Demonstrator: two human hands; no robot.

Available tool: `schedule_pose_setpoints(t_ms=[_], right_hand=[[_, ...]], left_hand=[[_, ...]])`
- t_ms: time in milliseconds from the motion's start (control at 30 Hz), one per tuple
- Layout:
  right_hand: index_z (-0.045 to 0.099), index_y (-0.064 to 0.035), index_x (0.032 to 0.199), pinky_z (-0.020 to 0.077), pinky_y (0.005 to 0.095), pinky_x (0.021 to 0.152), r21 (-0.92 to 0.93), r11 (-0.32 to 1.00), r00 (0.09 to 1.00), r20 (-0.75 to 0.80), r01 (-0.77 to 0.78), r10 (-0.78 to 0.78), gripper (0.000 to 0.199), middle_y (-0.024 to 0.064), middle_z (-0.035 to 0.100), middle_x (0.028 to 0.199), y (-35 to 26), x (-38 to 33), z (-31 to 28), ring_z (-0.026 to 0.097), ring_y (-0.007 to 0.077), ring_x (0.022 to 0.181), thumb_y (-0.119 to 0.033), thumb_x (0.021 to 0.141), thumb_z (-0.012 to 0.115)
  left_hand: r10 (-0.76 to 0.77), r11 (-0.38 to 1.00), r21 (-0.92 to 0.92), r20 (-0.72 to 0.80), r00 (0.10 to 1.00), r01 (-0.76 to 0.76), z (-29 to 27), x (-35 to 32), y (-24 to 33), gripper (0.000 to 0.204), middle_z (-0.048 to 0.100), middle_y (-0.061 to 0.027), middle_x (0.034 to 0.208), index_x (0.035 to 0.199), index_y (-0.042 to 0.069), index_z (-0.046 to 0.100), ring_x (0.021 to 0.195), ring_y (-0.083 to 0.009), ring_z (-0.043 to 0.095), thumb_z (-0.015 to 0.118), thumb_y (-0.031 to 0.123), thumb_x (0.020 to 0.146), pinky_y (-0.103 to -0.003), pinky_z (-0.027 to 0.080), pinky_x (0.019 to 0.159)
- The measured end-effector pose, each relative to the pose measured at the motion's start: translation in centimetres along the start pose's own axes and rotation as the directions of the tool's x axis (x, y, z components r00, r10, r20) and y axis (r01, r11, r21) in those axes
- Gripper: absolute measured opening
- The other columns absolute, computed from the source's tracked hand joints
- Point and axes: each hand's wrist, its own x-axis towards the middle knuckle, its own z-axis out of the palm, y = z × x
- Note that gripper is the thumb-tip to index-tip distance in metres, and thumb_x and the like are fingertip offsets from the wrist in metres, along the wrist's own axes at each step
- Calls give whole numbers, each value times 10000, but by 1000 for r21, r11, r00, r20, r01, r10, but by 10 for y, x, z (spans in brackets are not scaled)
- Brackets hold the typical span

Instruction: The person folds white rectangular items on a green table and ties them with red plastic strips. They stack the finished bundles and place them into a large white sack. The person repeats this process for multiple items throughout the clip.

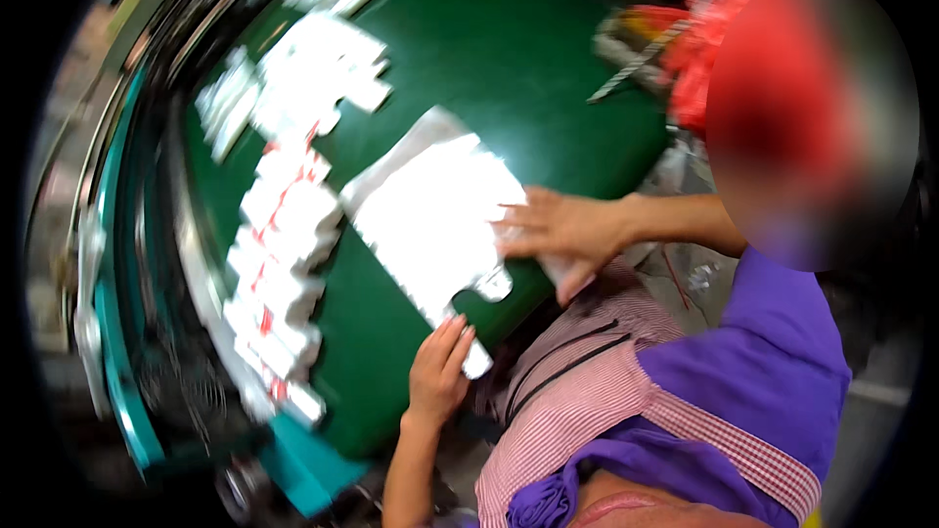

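Observation:
A flat stack of white plastic bags [430,200] lies at a slant on the green tabletop [518,49], with a rounded notch and handle straps on its near side. My left hand [440,367] closes its fingers over one strap at the near corner; the strap's end sticks out past the fingers. On the right edge of the stack rests my right hand [562,230], palm down, its fingers spread and slightly blurred. Glare hides how many bags lie there.
To the left runs a row of bundled white bags [279,274] with red bands or marks. More white bags [318,68] are piled beyond it. A teal machine frame [127,381] borders the table's left side. Red plastic bags [694,39] are heaped at the far right.

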Motion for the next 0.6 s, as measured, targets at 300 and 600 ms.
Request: schedule_pose_setpoints(t_ms=[300, 600], right_hand=[[610, -90, 1083, 348, 472, 1009, 68, 992, 942, -327, 103, -76, 288, 128, 538, 1228, 8, -43, 36, 448, 334, 1249, -57, 797, 598], [650, -38, 906, 491, 479, 688, 277, 887, 905, -109, -370, 411, 298, 200, 662, 831, 1, 61, 22, 639, 376, 794, -319, 859, 561]], left_hand=[[-376, 891, -332, -155, 914, 310, -6, 74, -16, 215, 620, -150, 686, 933, -54, 603, 568, -231, 590, 516, 142, 941, -315, 441, 524], [-210, 972, 54, -246, 946, 230, 23, 97, -22, 318, 613, -204, 985, 1100, 17, 572, 842, -363, 602, 627, 145, 814, -440, 488, 721]])
